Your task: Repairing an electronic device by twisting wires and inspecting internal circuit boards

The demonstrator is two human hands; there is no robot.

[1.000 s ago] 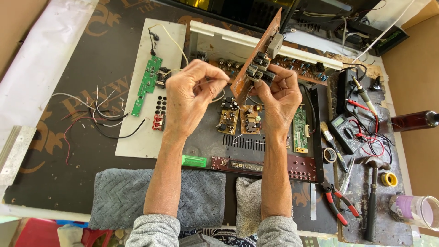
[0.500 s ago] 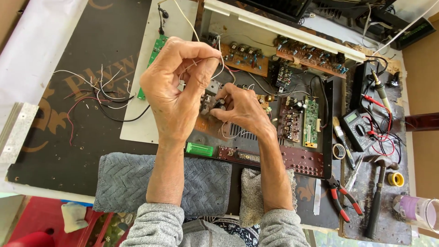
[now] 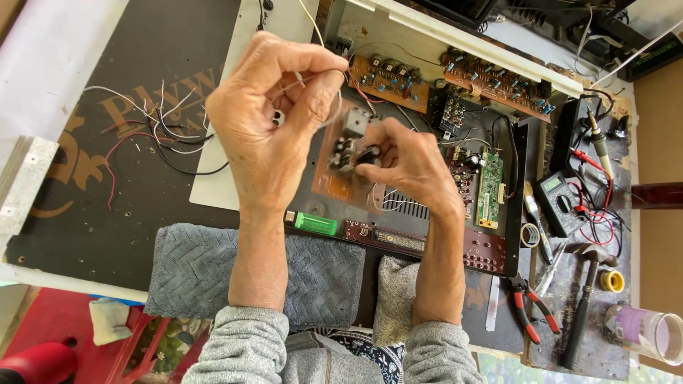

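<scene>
Circuit board (image 3: 340, 160) gripped by right hand (image 3: 402, 160), left hand (image 3: 267, 124) pinching wire (image 3: 302, 80), dark workbench (image 3: 142, 213).

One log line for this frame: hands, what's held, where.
left hand: pinching thin wire | right hand: holding small circuit board | location: above open amplifier chassis

Multimeter (image 3: 560, 203) & pliers (image 3: 530, 306) right of chassis (image 3: 512, 178); wires (image 3: 153, 131) left.

We see our right hand (image 3: 405, 160) gripping a brown circuit board (image 3: 341, 160). Our left hand (image 3: 274, 121) pinches a thin wire (image 3: 307, 18) above the worktop (image 3: 92, 192).
</scene>
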